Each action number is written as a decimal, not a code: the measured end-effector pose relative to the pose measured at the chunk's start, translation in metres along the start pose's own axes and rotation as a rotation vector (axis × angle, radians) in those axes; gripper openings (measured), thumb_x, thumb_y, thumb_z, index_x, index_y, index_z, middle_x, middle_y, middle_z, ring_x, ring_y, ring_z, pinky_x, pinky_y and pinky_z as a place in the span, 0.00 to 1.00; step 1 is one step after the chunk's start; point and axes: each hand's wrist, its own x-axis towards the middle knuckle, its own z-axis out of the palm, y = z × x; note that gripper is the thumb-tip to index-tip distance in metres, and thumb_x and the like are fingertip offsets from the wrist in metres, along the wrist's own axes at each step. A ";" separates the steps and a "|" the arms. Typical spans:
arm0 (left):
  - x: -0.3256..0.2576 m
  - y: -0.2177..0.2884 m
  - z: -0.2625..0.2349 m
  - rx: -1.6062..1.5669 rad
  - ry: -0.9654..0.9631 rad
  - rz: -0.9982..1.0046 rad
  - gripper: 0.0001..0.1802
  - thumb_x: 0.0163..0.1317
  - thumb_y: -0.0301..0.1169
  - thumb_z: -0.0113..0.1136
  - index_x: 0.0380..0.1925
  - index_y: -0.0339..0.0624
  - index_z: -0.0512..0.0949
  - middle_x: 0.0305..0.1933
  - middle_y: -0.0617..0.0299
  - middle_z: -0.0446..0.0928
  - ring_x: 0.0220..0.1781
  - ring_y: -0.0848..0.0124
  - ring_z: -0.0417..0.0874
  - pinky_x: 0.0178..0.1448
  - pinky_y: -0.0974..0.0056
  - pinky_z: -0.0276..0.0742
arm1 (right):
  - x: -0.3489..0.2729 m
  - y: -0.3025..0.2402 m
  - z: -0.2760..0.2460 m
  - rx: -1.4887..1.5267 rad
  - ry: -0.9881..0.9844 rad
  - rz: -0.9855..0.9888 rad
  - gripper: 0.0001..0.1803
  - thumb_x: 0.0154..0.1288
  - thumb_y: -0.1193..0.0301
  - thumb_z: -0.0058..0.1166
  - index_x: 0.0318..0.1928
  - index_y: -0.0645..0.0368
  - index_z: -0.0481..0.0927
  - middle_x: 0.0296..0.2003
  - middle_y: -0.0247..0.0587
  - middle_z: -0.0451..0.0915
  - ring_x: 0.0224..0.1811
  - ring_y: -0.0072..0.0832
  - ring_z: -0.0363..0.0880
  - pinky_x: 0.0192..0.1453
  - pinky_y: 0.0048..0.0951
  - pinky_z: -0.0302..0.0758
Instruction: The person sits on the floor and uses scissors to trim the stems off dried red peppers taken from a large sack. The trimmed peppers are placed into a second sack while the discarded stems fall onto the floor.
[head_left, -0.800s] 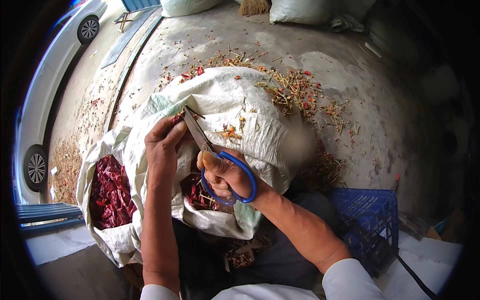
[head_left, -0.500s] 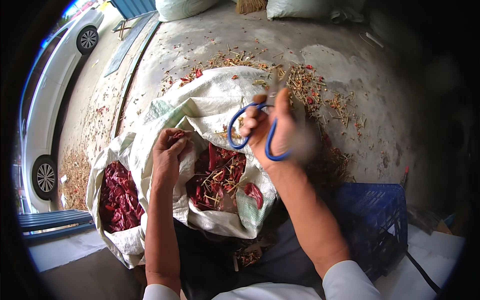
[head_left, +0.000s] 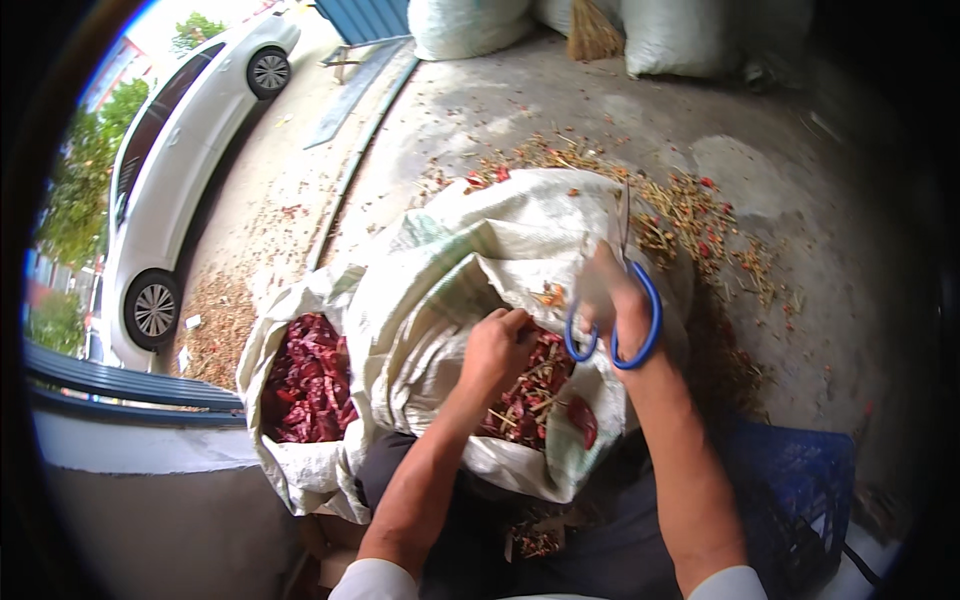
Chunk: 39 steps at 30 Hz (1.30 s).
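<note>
My right hand [head_left: 622, 300], partly smeared by motion, grips scissors with blue loop handles [head_left: 652, 318]; their blades point away from me, over the far rim of the sack. My left hand [head_left: 497, 350] is over the left side of the opening of a large white woven sack [head_left: 420, 300]. Its fingers are curled closed, and what they may hold is hidden. Inside that sack are dried red chillies [head_left: 525, 400] mixed with pale stems. One larger red chilli [head_left: 582, 420] rests on the sack's folded right edge. To the left, a smaller white sack [head_left: 262, 350] holds glossy dark-red chillies [head_left: 308, 385].
Stems and chilli scraps [head_left: 690, 215] litter the concrete floor beyond the sacks. A blue plastic crate [head_left: 800, 470] stands at my right. Full white sacks [head_left: 675, 35] and a straw broom [head_left: 594, 32] are at the back. A white car [head_left: 190, 160] is parked outside on the left.
My left hand, which held up a red chilli, has moved right to the sack's opening. My right hand has lowered slightly with the scissors. The whole view has swung left.
</note>
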 end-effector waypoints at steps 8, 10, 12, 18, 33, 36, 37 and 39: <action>-0.007 0.045 -0.030 -0.093 0.306 0.217 0.11 0.55 0.23 0.69 0.40 0.40 0.83 0.39 0.53 0.80 0.38 0.57 0.85 0.41 0.58 0.81 | -0.011 0.033 0.016 -0.432 -0.112 -0.095 0.15 0.67 0.60 0.65 0.32 0.57 0.77 0.23 0.28 0.75 0.22 0.15 0.71 0.24 0.20 0.68; -0.010 0.040 -0.031 -0.109 0.307 0.265 0.14 0.54 0.21 0.67 0.42 0.40 0.81 0.42 0.52 0.80 0.42 0.52 0.85 0.43 0.56 0.81 | -0.014 0.031 0.021 -0.225 -0.118 0.023 0.10 0.66 0.68 0.64 0.33 0.57 0.78 0.26 0.29 0.78 0.26 0.16 0.75 0.29 0.20 0.72; -0.011 0.041 -0.036 -0.246 0.260 0.274 0.15 0.54 0.18 0.66 0.43 0.37 0.80 0.45 0.51 0.79 0.43 0.53 0.85 0.44 0.58 0.81 | -0.016 0.023 0.022 -0.120 -0.098 0.092 0.07 0.63 0.73 0.64 0.36 0.57 0.78 0.31 0.32 0.80 0.29 0.19 0.78 0.32 0.22 0.74; -0.013 0.037 -0.040 -1.127 -0.016 -0.216 0.13 0.68 0.23 0.58 0.52 0.35 0.77 0.48 0.63 0.79 0.50 0.77 0.79 0.54 0.70 0.77 | -0.012 0.032 0.018 0.020 -0.031 -0.035 0.18 0.55 0.80 0.62 0.46 0.58 0.73 0.33 0.36 0.81 0.30 0.23 0.81 0.35 0.25 0.80; -0.005 0.017 -0.047 -0.977 0.059 -0.218 0.09 0.74 0.30 0.57 0.49 0.39 0.73 0.41 0.65 0.79 0.40 0.77 0.79 0.45 0.70 0.77 | -0.027 0.044 0.025 -1.322 -0.185 -0.540 0.17 0.55 0.75 0.60 0.45 0.64 0.74 0.31 0.59 0.80 0.37 0.61 0.80 0.40 0.50 0.76; -0.005 0.024 -0.064 -1.064 0.099 -0.333 0.10 0.74 0.31 0.57 0.48 0.38 0.73 0.40 0.65 0.78 0.40 0.76 0.79 0.45 0.70 0.79 | -0.032 0.036 0.029 -1.420 -0.212 -0.609 0.18 0.58 0.72 0.63 0.46 0.66 0.75 0.31 0.58 0.80 0.37 0.61 0.79 0.41 0.50 0.75; 0.001 0.026 -0.063 -1.192 0.239 -0.263 0.10 0.73 0.31 0.57 0.48 0.39 0.73 0.39 0.64 0.79 0.35 0.76 0.80 0.40 0.70 0.79 | -0.032 0.034 0.028 -1.401 -0.209 -0.587 0.18 0.58 0.70 0.64 0.46 0.66 0.76 0.30 0.58 0.80 0.35 0.60 0.80 0.40 0.49 0.76; 0.010 0.026 -0.076 -1.232 0.291 -0.299 0.10 0.72 0.31 0.58 0.49 0.40 0.74 0.39 0.63 0.79 0.33 0.77 0.80 0.35 0.71 0.77 | -0.031 0.029 0.023 -1.364 -0.185 -0.535 0.20 0.58 0.67 0.67 0.45 0.66 0.76 0.29 0.57 0.80 0.33 0.56 0.80 0.39 0.47 0.76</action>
